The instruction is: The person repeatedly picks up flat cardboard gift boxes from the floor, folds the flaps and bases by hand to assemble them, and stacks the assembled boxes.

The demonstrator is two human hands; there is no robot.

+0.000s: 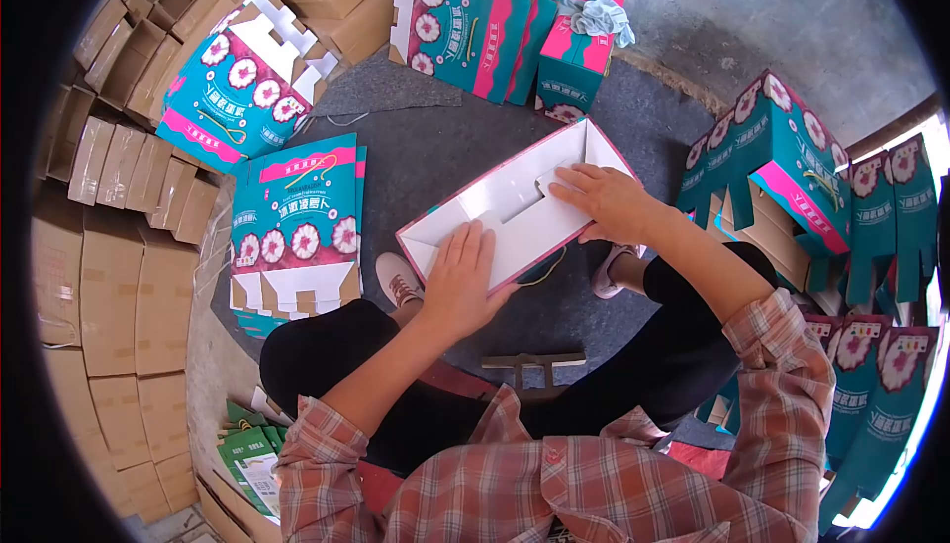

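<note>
A box [515, 236] with a white inside and a pink edge lies tilted between my knees, its inner flaps facing up. My left hand [463, 271] rests on the near left part of it, fingers stretched over a white flap and thumb along the near edge. On the right part lies my right hand [606, 198], its fingers spread flat over the white flaps near a small notch. A bit of yellow cord shows below the box.
Flat teal and pink cartons [297, 216] lie at the left, more [475, 28] at the top. A closed box [574, 63] with a cloth [599, 18] stands beyond. Brown cartons [109, 296] are stacked far left; teal boxes [782, 162] stand at the right.
</note>
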